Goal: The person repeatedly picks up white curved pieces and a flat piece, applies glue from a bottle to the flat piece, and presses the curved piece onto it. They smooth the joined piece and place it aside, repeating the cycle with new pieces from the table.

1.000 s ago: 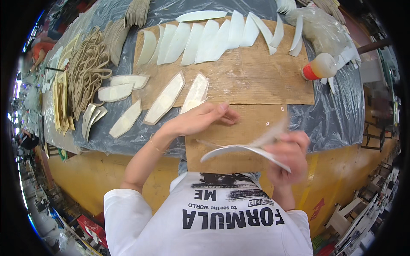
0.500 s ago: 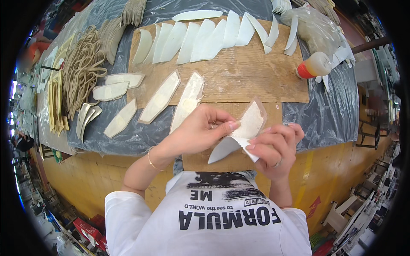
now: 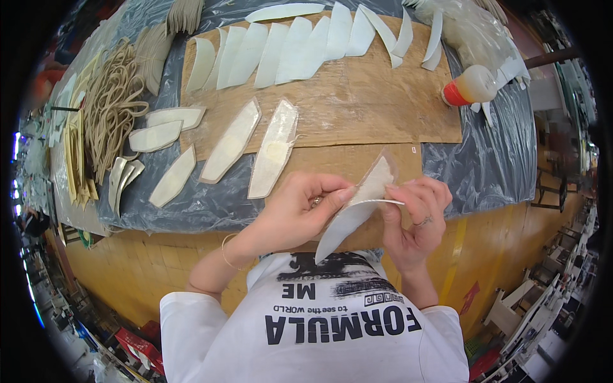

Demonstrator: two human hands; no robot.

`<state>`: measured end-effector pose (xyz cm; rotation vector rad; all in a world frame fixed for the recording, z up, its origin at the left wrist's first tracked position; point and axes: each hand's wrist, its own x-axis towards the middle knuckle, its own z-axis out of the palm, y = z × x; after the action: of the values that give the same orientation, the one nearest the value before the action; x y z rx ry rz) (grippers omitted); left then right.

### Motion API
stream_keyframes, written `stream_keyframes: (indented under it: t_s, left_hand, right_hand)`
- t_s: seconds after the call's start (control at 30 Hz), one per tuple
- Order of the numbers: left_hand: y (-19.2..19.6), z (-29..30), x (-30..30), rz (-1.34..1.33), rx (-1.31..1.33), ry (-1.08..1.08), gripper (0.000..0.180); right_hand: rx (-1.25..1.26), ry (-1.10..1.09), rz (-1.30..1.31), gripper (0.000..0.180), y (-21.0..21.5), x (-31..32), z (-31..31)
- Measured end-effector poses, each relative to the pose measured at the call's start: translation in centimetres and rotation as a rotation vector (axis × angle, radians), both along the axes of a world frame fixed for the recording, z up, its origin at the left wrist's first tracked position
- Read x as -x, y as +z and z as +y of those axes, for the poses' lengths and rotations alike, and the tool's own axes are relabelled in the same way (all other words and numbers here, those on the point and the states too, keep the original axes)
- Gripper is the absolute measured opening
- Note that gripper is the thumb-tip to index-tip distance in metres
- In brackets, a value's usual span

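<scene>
A pointed beige pad with a translucent border (image 3: 381,173) is held up in front of my chest, over the near edge of the table. Against its lower part lies a curved white sheet piece (image 3: 348,223), its tail hanging toward my shirt. My left hand (image 3: 297,207) pinches the left side where the two pieces meet, thumb and forefinger closed. With bent fingers, my right hand (image 3: 418,214) grips the right side, by the white piece's edge. How far the two layers touch is hidden. Left of my hands lie two similar bordered pads, one of them an elongated pad (image 3: 273,150).
A brown board (image 3: 357,112) carries a row of curved white pieces (image 3: 294,51) along its far side. On its right stands a bottle with a red band (image 3: 469,86). Tangled beige straps (image 3: 115,105) and more pale pads (image 3: 174,175) lie on the left over dark plastic sheeting (image 3: 491,172).
My right hand has shifted its fingers up and tilted the pieces; the white piece now shows more of its face, its tail lower. My left hand has left the nearer elongated pad uncovered.
</scene>
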<state>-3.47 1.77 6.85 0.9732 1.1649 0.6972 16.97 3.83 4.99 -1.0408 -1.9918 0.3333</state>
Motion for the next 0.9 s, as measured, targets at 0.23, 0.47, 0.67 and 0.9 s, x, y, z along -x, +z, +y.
stream_keyframes:
  t_s: [0.23, 0.47, 0.67, 0.9]
  left_hand:
    - [0.2, -0.4, 0.1, -0.143, 0.089, -0.033, 0.028]
    - [-0.6, -0.5, 0.0, -0.101, 0.009, -0.031, 0.028]
    - [-1.2, -0.5, -0.4, -0.007, -0.085, 0.045, 0.025]
    - [-3.0, -1.0, -1.0, -0.252, 0.101, 0.258, 0.025]
  right_hand:
    - [0.042, -0.067, 0.004, 0.027, 0.3, 0.1, -0.1]
    - [0.064, -0.004, 0.023, 0.027, 0.4, -0.1, -0.1]
    - [-0.005, 0.039, -0.131, 0.030, 0.5, -0.9, -0.5]
    - [-0.288, 0.127, -0.207, 0.037, -1.0, -0.4, -3.5]
